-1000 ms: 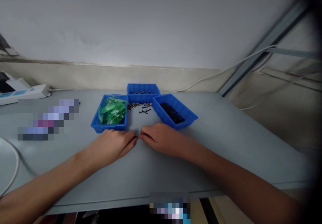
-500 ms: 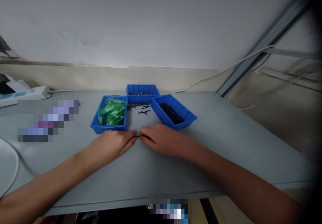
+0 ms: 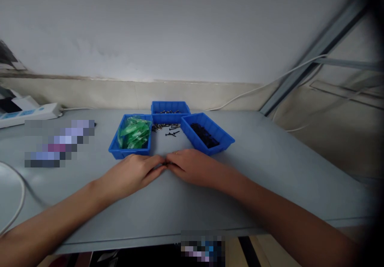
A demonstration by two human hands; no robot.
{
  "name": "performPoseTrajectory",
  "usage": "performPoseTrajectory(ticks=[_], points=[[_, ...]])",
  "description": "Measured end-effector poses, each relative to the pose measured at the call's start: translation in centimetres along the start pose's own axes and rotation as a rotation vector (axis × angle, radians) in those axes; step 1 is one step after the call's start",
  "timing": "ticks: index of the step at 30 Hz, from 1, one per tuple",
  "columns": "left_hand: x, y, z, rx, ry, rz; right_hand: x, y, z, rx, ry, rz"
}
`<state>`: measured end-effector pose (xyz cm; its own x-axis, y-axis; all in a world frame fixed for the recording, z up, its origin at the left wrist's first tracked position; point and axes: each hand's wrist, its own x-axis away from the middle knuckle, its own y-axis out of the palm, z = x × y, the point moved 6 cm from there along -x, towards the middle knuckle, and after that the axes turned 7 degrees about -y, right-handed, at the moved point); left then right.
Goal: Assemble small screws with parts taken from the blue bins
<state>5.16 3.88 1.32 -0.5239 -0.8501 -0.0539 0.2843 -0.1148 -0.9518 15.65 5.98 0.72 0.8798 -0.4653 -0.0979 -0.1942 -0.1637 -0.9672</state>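
Observation:
My left hand (image 3: 136, 171) and my right hand (image 3: 192, 166) meet fingertip to fingertip above the grey table, both pinched closed. Between them is a small dark piece (image 3: 165, 163), mostly covered by the fingers. Just behind my left hand stands a blue bin (image 3: 123, 153) with green plastic bags (image 3: 134, 133). Beyond my right hand, a slanted blue bin (image 3: 223, 139) holds black screws (image 3: 204, 135). A third blue bin (image 3: 171, 118) at the back contains metallic screws (image 3: 168, 111). Loose dark screws (image 3: 172, 133) lie between the bins.
A white power strip (image 3: 45, 111) lies at the far left, with a blurred-out object (image 3: 64, 141) in front of it. A white cable (image 3: 22, 195) curves at the left edge. A metal frame post (image 3: 288, 81) rises at the back right.
The fingertips of my left hand have moved right, up against those of my right hand. Less of the dark piece shows between them.

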Motion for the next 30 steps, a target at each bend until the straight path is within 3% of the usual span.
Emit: performPoseTrajectory(ticks=[5,16,23,30], points=[[-0.1,0.2,-0.4,-0.085,-0.009,0.003,0.1,-0.4,0.2,0.071,0.034,0.024],[-0.2,0.8,-0.5,-0.184,-0.019,-0.019,0.0,-1.0,-0.8,0.052,-0.059,0.073],[-0.2,0.2,-0.7,-0.111,-0.092,0.013,-0.1,-0.6,-0.1,0.041,-0.012,0.03],[-0.1,-0.2,-0.2,-0.033,0.01,0.053,-0.3,-0.4,-0.1,-0.008,-0.017,0.013]])
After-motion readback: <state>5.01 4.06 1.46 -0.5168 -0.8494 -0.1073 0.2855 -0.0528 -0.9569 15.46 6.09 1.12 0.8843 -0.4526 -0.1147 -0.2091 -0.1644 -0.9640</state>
